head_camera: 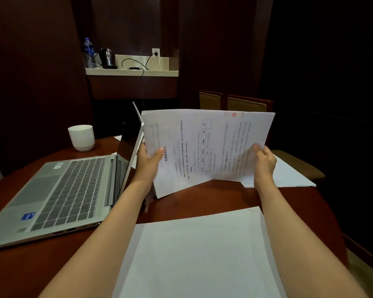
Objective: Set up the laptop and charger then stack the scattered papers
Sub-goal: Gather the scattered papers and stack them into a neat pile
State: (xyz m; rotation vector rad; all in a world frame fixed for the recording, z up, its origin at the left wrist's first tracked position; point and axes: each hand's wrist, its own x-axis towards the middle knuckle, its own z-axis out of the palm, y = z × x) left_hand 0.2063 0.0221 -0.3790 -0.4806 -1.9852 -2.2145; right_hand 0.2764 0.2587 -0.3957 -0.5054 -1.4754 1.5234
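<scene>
laptop (pixel 69 186) is opened at left; printed papers (pixel 207 145) are pinched in the grip of left hand (pixel 148 160) and right hand (pixel 264 160); sheets (pixel 293 175) at right are unstacked.

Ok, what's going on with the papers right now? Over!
Left hand, right hand both gripping printed sheets, held up. Blank stack nearest, loose sheets far right. Laptop open, left side. Nothing blocking.

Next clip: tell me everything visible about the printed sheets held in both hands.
The printed sheets are a thin bundle of white paper held over the table, tilted towards the camera and turned sideways, so the text runs vertically. The top page shows black print, a grid and a red star stamp near its upper edge. The left hand grips one side, the right hand the other, thumbs on front. Edges are not squared.
</scene>
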